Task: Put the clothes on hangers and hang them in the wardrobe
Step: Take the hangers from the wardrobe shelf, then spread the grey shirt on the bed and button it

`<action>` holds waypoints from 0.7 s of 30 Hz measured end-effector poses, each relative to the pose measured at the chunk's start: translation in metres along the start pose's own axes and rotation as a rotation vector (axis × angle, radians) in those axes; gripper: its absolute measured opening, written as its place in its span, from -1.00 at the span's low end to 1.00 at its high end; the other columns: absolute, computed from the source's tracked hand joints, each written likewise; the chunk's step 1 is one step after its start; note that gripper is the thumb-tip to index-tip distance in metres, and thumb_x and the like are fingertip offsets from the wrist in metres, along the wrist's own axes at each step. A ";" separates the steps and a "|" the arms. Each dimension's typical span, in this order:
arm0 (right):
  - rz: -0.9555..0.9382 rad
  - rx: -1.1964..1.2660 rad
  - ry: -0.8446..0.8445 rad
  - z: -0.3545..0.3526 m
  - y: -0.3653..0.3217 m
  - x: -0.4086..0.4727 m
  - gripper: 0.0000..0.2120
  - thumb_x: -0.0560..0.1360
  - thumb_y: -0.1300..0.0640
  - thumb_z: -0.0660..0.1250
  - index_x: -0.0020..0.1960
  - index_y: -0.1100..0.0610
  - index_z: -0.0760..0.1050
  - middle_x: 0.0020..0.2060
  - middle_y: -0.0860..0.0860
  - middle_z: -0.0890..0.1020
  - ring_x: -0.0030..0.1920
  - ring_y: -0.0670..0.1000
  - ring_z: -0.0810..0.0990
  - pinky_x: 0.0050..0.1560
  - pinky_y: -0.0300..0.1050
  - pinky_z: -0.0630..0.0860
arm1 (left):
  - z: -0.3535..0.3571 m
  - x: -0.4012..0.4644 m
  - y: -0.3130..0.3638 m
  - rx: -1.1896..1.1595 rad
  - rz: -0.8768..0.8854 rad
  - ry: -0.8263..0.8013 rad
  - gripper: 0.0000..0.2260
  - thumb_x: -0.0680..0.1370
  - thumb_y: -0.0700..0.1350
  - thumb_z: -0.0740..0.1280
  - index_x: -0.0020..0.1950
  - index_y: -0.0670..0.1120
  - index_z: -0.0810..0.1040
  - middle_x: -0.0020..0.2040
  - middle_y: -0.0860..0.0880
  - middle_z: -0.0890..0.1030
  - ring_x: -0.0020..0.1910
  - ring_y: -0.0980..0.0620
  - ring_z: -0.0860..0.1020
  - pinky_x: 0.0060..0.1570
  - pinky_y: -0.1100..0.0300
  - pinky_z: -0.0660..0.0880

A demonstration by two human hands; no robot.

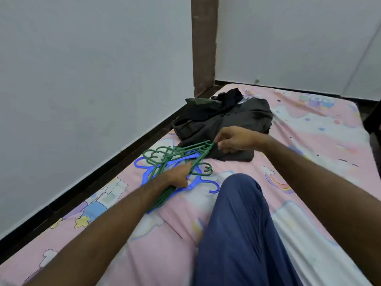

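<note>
A tangle of green plastic hangers [169, 155] lies on top of blue hangers [194, 183] on the pink bed [309, 129]. My right hand [233, 140] pinches the end of a green hanger at the edge of the clothes. My left hand [178, 176] rests on the hanger pile with its fingers extended, pressing it down. A heap of dark grey and black clothes [226, 120] sits just beyond the hangers, near the far corner of the bed.
My knee in blue trousers [237, 223] rests on the mattress in the foreground. White walls with a dark skirting [115, 157] run along the left and back. A brown post [204, 44] stands at the corner. No wardrobe is in view.
</note>
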State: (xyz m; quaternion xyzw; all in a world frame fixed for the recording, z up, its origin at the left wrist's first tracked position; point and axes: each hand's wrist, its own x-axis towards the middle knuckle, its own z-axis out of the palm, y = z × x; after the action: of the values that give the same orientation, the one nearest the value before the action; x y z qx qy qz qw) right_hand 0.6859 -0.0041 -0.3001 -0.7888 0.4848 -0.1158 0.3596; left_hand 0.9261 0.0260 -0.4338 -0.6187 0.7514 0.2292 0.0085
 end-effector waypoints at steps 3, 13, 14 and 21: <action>-0.079 -0.415 -0.078 0.004 -0.022 0.004 -0.80 0.60 0.15 0.35 0.21 0.16 0.56 -0.05 0.00 0.65 -0.11 -0.02 0.62 -0.26 -0.41 0.41 | 0.001 0.006 -0.007 0.101 0.106 -0.033 -0.24 0.43 -0.30 0.44 0.54 -0.19 0.14 0.17 -0.24 0.56 0.11 -0.21 0.56 -0.17 0.14 0.41; -0.081 -0.421 -0.074 0.011 0.007 0.039 -0.78 0.58 0.19 0.38 0.21 0.18 0.59 0.10 0.06 0.67 0.03 0.03 0.62 -0.01 -0.24 0.43 | -0.034 -0.030 -0.078 0.265 0.290 -0.277 -0.10 0.43 -0.39 0.30 0.61 0.18 -0.01 0.14 0.19 0.51 -0.11 0.10 0.51 -0.21 0.44 0.39; -0.091 -0.415 -0.095 0.019 0.010 0.046 -0.77 0.57 0.20 0.40 0.22 0.20 0.59 0.11 0.08 0.67 0.02 0.02 0.61 -0.06 -0.27 0.42 | -0.034 -0.035 -0.080 0.276 0.302 -0.267 -0.11 0.43 -0.39 0.28 0.59 0.23 0.01 0.01 0.30 0.48 -0.18 0.18 0.48 -0.26 0.47 0.35; -0.030 -0.582 -0.364 0.106 0.028 0.092 -0.40 0.52 0.07 0.48 0.46 0.25 0.38 0.38 0.22 0.49 0.33 0.19 0.50 0.22 -0.09 0.40 | 0.007 -0.048 -0.076 0.195 0.366 -0.302 -0.15 0.39 -0.40 0.29 0.63 -0.01 0.09 0.47 0.14 0.33 0.27 0.38 0.30 0.10 0.57 0.21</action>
State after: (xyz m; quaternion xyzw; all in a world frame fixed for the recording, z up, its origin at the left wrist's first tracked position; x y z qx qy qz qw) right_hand 0.7693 -0.0411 -0.4103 -0.8731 0.4138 0.1645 0.1985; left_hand 1.0067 0.0632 -0.4513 -0.4274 0.8597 0.2431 0.1386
